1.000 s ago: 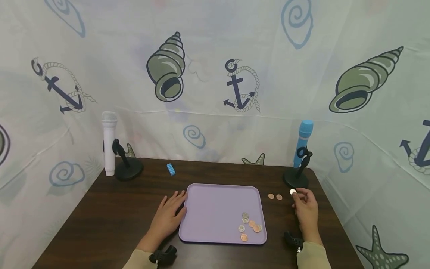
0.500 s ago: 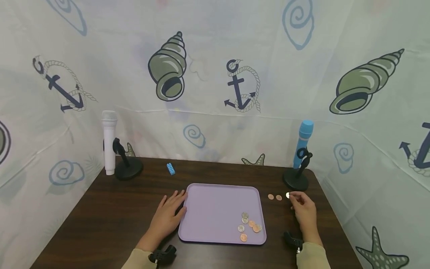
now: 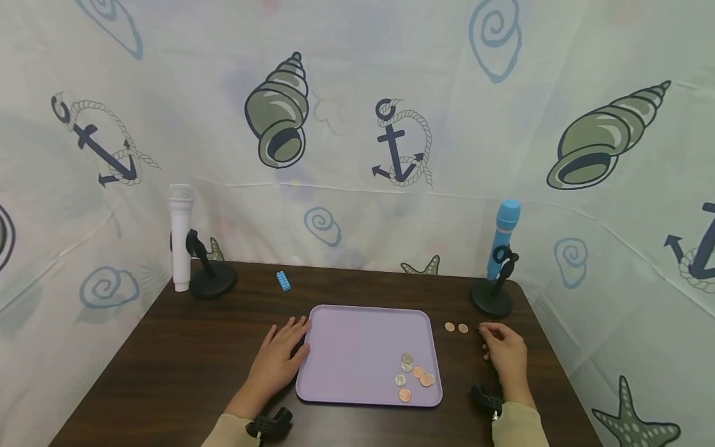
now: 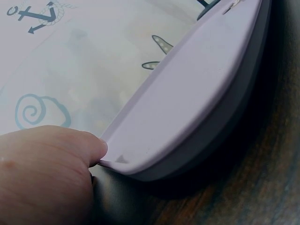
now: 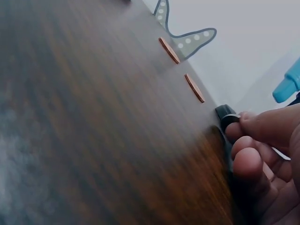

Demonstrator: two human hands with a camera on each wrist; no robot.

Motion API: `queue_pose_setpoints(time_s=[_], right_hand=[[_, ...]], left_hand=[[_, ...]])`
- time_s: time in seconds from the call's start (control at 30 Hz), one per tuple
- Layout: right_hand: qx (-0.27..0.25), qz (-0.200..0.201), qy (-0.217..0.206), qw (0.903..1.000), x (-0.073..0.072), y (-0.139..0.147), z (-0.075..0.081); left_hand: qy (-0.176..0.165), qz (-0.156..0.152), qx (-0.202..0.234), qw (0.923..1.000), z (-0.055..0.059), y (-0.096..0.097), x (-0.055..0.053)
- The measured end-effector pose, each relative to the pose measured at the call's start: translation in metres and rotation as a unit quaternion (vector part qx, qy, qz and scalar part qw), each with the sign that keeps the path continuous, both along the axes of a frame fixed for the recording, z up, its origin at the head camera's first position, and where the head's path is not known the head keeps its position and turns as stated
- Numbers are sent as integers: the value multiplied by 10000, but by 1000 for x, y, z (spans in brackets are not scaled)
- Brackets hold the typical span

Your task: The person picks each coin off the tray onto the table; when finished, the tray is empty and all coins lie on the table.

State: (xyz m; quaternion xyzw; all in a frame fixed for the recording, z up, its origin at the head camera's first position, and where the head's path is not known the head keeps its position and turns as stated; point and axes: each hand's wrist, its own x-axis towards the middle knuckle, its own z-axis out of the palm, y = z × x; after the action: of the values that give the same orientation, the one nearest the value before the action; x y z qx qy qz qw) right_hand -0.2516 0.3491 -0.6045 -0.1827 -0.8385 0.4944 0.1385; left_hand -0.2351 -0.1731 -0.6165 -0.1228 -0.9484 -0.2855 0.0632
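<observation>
My right hand (image 3: 507, 354) pinches a coin (image 5: 229, 119) between thumb and fingertips, just right of two copper coins (image 3: 463, 328) on the table. In the right wrist view the pinched coin looks dark with a bright rim; its face is turned away. My left hand (image 3: 280, 354) lies with fingers extended at the left edge of a lilac tray (image 3: 357, 347), and its thumb touches the rim in the left wrist view. Several silver and copper coins (image 3: 406, 367) lie in the tray's right part, two of the copper ones close together.
A blue microphone (image 3: 503, 239) stands in a black holder (image 3: 491, 299) behind my right hand. At the back left is a white microphone (image 3: 181, 239) with another black stand (image 3: 213, 280). A small blue toy brick (image 3: 283, 281) lies on the dark wooden table (image 3: 184, 347).
My right hand has shifted slightly left and toward me with the coin, moving nearer the two copper coins. The coin's bright face has turned out of sight. My left hand has stayed put.
</observation>
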Motion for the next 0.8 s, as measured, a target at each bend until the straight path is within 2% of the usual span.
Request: queue_pose_setpoints(time_s=[0.4, 0.57, 0.67, 0.8], right_hand=[[633, 116, -416, 9971, 6, 0, -1], [861, 274, -484, 9947, 3, 0, 0], [890, 343, -469, 9943, 0, 0, 0], [569, 173, -372, 9975, 0, -1, 0]], left_hand=[[-77, -82, -77, 9999, -4, 1, -1], [-42, -49, -53, 10000, -2, 0, -1], [-28, -24, -39, 10000, -1, -1, -1], [-57, -25, -37, 10000, 1, 0, -1]])
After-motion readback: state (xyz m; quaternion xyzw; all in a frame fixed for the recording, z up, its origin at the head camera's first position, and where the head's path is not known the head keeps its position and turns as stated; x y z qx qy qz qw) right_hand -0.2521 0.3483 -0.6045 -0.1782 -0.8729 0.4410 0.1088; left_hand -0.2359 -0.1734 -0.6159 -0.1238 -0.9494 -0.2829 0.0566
